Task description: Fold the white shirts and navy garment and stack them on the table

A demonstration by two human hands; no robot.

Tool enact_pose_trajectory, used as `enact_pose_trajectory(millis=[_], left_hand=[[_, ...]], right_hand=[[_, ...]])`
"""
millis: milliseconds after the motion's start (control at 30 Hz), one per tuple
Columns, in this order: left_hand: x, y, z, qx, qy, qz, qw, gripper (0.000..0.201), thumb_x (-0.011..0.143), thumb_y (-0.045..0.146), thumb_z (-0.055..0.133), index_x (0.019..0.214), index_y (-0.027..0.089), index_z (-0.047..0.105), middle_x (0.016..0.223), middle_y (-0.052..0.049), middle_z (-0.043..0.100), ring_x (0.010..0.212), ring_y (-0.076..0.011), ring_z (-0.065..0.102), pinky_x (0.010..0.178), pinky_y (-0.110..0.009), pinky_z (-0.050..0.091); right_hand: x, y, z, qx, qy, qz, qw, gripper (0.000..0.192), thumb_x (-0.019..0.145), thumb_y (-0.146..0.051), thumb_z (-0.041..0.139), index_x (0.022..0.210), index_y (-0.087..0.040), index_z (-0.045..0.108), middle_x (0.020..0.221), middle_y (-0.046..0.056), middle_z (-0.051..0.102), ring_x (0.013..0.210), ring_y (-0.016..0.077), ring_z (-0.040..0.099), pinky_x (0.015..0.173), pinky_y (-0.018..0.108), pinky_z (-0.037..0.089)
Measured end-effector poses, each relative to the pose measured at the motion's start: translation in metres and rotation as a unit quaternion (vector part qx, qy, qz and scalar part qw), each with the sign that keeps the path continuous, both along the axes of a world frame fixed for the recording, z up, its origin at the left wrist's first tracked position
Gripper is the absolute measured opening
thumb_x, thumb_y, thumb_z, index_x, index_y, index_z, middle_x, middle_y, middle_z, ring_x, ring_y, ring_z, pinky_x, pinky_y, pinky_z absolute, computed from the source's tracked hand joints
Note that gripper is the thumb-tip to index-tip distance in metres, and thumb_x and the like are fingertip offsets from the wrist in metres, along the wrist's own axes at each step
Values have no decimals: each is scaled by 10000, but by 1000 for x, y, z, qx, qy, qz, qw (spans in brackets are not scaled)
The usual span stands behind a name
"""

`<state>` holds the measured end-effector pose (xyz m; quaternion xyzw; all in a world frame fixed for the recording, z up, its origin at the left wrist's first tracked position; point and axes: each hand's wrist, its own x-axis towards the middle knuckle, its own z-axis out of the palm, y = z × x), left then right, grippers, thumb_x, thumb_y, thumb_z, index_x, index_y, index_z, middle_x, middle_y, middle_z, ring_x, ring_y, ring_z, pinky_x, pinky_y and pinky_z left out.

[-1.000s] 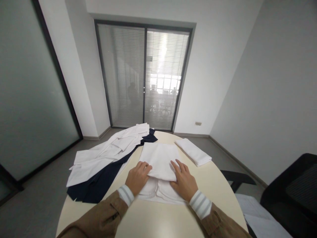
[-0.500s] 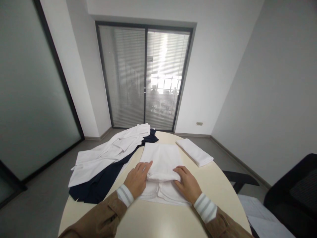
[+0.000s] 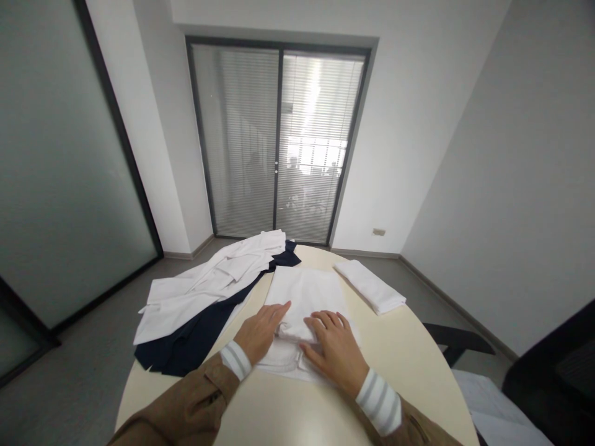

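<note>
A folded white cloth or garment (image 3: 309,286) lies in front of me, its near part doubled into a thick fold with more white layers showing beneath. My left hand (image 3: 261,329) rests on the left side of that fold, fingers stretched over the fabric. On the right part of the fold lies my right hand (image 3: 335,348), its fingers spread on top and the thumb apart, lower down by the under layers. Both palms face down, so the undersides of the fingers are hidden.
Left of the folded cloth, white garments (image 3: 195,294) lie spread over dark navy ones (image 3: 186,347). A folded white bundle (image 3: 369,286) sits near the right edge of the round table (image 3: 279,412). A black chair (image 3: 553,371) with white fabric or papers (image 3: 493,396) stands at right.
My right hand has moved left from the fold's right edge onto its top, and its fingers have spread. My left hand stays on the left side. The view has shifted slightly.
</note>
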<state>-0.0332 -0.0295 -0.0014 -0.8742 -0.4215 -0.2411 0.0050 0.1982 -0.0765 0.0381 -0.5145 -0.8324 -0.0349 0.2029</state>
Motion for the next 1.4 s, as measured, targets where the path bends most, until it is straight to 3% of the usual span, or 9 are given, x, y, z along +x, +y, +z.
enact_pose_trajectory(millis=[167, 333, 533, 600, 733, 933, 1100, 1233, 1400], left_hand=[[3, -1, 12, 39, -17, 32, 999, 467, 868, 195, 562, 1332, 168, 513, 1144, -103, 652, 1080, -263, 585, 886, -388, 535], [2, 5, 10, 26, -102, 25, 994, 128, 917, 205, 520, 933, 181, 645, 911, -63, 684, 896, -219, 636, 822, -346, 521], [8, 0, 15, -5, -191, -1, 982, 175, 934, 224, 475, 894, 185, 641, 859, -56, 678, 839, -200, 650, 794, -328, 511], [9, -6, 17, -10, -177, -29, 984, 168, 886, 241, 540, 1011, 180, 635, 970, -78, 677, 929, -219, 640, 861, -351, 511], [10, -11, 14, -34, -130, -50, 990, 435, 798, 246, 657, 1224, 221, 568, 1149, -78, 636, 1076, -242, 595, 946, -380, 499], [6, -8, 6, -90, -131, -43, 986, 155, 823, 151, 600, 971, 197, 610, 1027, -63, 637, 967, -208, 625, 875, -328, 516], [3, -13, 8, -110, -131, -53, 984, 146, 837, 178, 579, 981, 190, 601, 1020, -80, 637, 963, -219, 631, 866, -343, 525], [0, -18, 1, -106, -142, -71, 982, 56, 832, 170, 573, 878, 195, 592, 1095, -100, 615, 1025, -221, 619, 920, -356, 518], [-5, -22, -14, -34, -70, -108, 991, 187, 810, 89, 543, 959, 200, 565, 1270, -116, 574, 1282, -252, 498, 1069, -419, 451]], right_hand=[[-18, 5, -1, -11, 12, 15, 1000, 489, 843, -404, 672, 1294, -258, 550, 1277, 82, 600, 1197, 274, 500, 1058, 448, 331], [-24, 9, -5, -14, 22, 29, 999, 592, 841, -376, 680, 1385, -258, 478, 1307, 96, 584, 1192, 267, 505, 1016, 415, 365], [-28, 24, -7, 8, -21, 7, 1000, 458, 864, -179, 621, 1308, -240, 529, 1185, 87, 626, 1092, 260, 531, 893, 374, 422], [-30, 27, -10, 10, -44, 7, 999, 386, 884, -130, 570, 1255, -235, 558, 1121, 79, 637, 1041, 250, 538, 849, 356, 430], [-33, 23, -13, 4, -51, 21, 998, 329, 891, -129, 546, 1206, -222, 572, 1095, 78, 634, 1010, 243, 536, 831, 350, 434], [-9, 11, -13, -20, -13, -5, 1000, 498, 811, -351, 675, 1276, -232, 543, 1365, 109, 536, 1281, 314, 427, 1077, 501, 310], [24, 2, -25, -55, -50, -88, 993, 738, 787, -515, 675, 1428, -233, 442, 1538, 158, 367, 1390, 408, 312, 1046, 603, 338], [29, -9, -30, -18, -41, -65, 997, 551, 874, -442, 608, 1354, -196, 500, 1448, 163, 473, 1330, 332, 408, 988, 470, 452], [23, -18, -29, 6, -26, -21, 999, 282, 853, -251, 626, 1130, -224, 584, 1237, 90, 609, 1160, 256, 525, 931, 380, 487]])
